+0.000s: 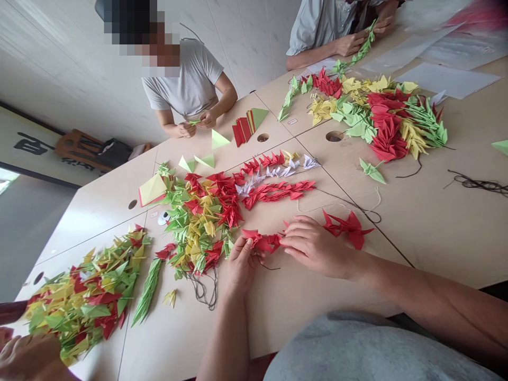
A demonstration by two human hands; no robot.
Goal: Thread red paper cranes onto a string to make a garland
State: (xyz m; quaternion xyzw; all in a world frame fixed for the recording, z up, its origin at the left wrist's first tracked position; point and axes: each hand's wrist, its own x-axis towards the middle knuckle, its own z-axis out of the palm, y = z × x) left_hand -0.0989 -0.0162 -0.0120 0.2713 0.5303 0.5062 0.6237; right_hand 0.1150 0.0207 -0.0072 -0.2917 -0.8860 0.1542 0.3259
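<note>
A short string of red paper cranes (262, 242) runs between my hands, just above the table. Thumb and fingers of my left hand (241, 259) pinch its left end. My right hand (311, 244) curls over the string farther right, its fingertips on the red paper and its palm side hidden. More red cranes (351, 228) show beyond that hand. A thin dark thread hangs below the string, near my left fingers. Close to my left hand lies a heap of red, yellow and green cranes (200, 222).
Strung red cranes (278, 193) and white cranes (288, 169) lie ahead. Another crane pile (95, 296) is at left, beside a person's hand (32, 354). Two people across the table handle green paper. Crane strands (389, 121), dark cord (478, 182) and table holes (334, 136) are farther right.
</note>
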